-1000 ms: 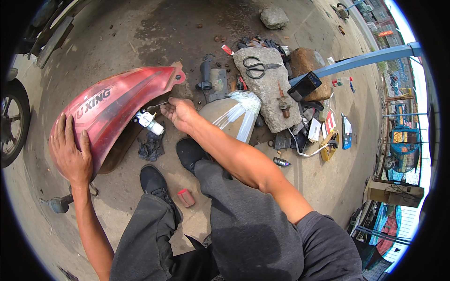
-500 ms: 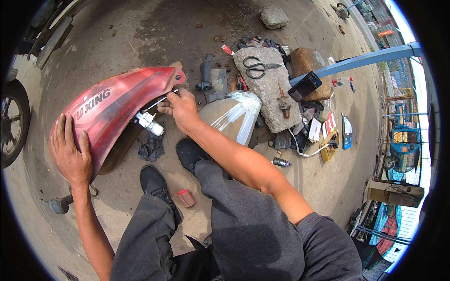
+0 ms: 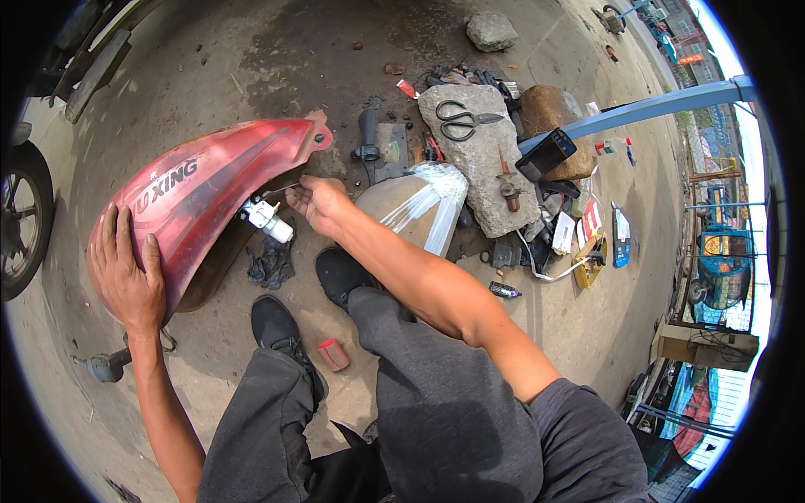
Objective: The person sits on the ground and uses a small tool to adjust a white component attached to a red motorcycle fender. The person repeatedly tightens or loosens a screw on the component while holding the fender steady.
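A red motorcycle fuel tank (image 3: 214,172) lies tilted on the ground at my left. My left hand (image 3: 127,272) rests on its near end with fingers spread, pressing against the painted side. From the tank's underside sticks out a silver fuel valve with a white cup (image 3: 268,221). My right hand (image 3: 319,204) is closed on a thin metal wrench (image 3: 281,189), whose far end meets the valve beside the tank's edge. The fingers cover the wrench's near end. Beneath the valve lies a crumpled black plastic bag (image 3: 270,263).
Right of my hand stands a rounded part patched with clear tape (image 3: 428,210). Beyond it, a concrete slab (image 3: 478,159) carries black scissors (image 3: 465,120) and a rusty valve (image 3: 509,192). A red can-like piece (image 3: 333,355) lies by my shoe. A blue pole (image 3: 646,109) crosses at right.
My right hand has turned and dipped slightly, and the wrench has swung lower with it. My left hand and the tank have stayed in place.
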The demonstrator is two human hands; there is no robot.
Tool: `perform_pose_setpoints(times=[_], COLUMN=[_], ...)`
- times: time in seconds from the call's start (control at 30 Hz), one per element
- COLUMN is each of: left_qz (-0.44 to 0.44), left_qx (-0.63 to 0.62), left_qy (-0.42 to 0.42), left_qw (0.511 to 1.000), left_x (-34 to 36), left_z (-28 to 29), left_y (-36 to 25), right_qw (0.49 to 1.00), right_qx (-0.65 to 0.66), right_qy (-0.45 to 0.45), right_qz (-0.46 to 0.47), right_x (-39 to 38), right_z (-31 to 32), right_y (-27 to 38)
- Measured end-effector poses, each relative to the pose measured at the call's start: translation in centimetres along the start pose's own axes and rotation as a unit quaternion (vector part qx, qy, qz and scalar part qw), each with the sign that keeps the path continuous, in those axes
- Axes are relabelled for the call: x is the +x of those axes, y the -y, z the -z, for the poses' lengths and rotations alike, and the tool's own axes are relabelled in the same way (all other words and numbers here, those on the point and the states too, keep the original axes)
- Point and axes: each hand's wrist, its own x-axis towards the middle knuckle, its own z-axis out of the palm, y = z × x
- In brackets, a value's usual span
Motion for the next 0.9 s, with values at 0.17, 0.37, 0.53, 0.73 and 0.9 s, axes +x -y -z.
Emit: perform_pose_setpoints(times=[0.17, 0.37, 0.53, 0.73, 0.9], left_qz=[0.002, 0.004, 0.004, -0.001, -0.002], left_qx=[0.006, 0.007, 0.005, 0.001, -0.007], left_qy=[0.003, 0.005, 0.006, 0.006, 0.002], left_qw=[1.000, 1.000, 1.000, 1.000, 1.000], left_x=[0.0, 0.0, 0.0, 0.1, 0.0], left_z=[-0.1, -0.2, -0.2, -0.1, -0.1], left_y=[0.1, 0.1, 0.1, 0.0, 0.1], right_qw=[0.990, 0.969, 0.966, 0.966, 0.968], right_qx=[-0.073, -0.113, -0.130, -0.127, -0.108], right_qy=[0.054, 0.080, 0.074, 0.083, 0.090], right_qz=[0.108, 0.204, 0.211, 0.211, 0.206], right_x=[-2.4, -3.9, -4.4, -4.5, -4.4], right_z=[-1.2, -2.0, -1.9, -1.8, -1.8], right_y=[1.4, 1.9, 1.8, 1.7, 1.6])
